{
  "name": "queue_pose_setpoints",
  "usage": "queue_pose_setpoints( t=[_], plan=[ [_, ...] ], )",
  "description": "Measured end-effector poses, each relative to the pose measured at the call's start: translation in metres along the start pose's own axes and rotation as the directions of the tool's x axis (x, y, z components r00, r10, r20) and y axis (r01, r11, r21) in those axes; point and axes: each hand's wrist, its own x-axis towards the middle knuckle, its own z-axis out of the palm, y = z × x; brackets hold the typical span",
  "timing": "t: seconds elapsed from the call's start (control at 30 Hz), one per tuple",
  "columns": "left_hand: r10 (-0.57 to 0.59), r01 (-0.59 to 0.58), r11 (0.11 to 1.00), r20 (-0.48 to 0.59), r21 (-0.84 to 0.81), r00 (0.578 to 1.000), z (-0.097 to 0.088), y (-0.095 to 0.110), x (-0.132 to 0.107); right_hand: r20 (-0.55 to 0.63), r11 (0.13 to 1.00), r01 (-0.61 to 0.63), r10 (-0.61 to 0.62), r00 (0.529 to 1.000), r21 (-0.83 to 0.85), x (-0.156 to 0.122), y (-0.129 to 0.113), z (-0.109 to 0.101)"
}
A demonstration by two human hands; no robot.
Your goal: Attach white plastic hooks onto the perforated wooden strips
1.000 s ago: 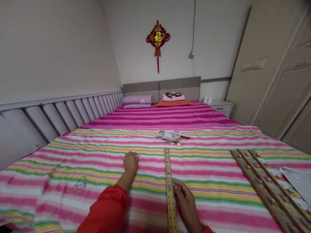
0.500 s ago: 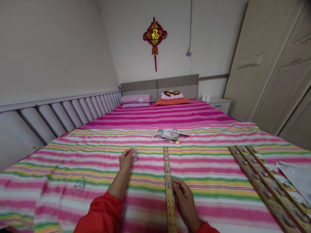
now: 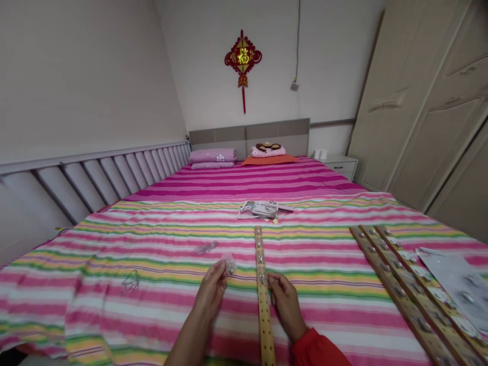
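A long wooden strip [image 3: 262, 290] with holes and metal fittings lies lengthwise on the striped bedspread [image 3: 152, 264] in front of me. My right hand [image 3: 284, 301] rests against its right side, fingers curled and pinching at the strip. My left hand [image 3: 214, 291] is just left of the strip, fingertips pinched on a small clear packet [image 3: 230, 265] with something metallic in it. Another small clear packet [image 3: 206, 248] lies on the bedspread beyond my left hand.
A pile of clear packets and papers [image 3: 263, 209] lies further up the bed. Three more wooden strips [image 3: 404, 290] and a grey sheet [image 3: 453, 277] lie at the right. Pillows [image 3: 214, 155] sit at the headboard. A wardrobe [image 3: 430, 117] stands at the right, a padded wall [image 3: 95, 183] at the left.
My left hand has drawn back from further up the bed toward the strip, carrying a small clear packet. One packet stays where the hand was. My right hand stays at the strip.
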Motion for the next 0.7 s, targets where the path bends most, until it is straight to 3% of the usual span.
queue_pose_setpoints(
  t=[0.23,0.33,0.5,0.7],
  plan=[
    [-0.033,0.025,0.976,0.035,0.215,0.999,0.000,-0.038,-0.040,0.005,0.997,-0.063,0.063,0.998,0.055,-0.007,-0.005,-0.007],
    [-0.010,-0.030,0.935,0.112,0.354,0.994,-0.001,-0.046,-0.045,0.019,0.994,-0.103,0.102,0.995,0.045,-0.024,-0.010,-0.010],
    [0.005,-0.094,0.890,0.196,0.445,0.981,0.003,-0.054,-0.046,0.080,0.986,-0.163,0.164,0.983,-0.013,-0.053,-0.021,-0.009],
    [0.017,-0.105,0.858,0.177,0.503,0.984,0.009,-0.060,-0.047,0.100,0.983,-0.180,0.182,0.978,-0.027,-0.063,-0.026,-0.005]
  ],
)
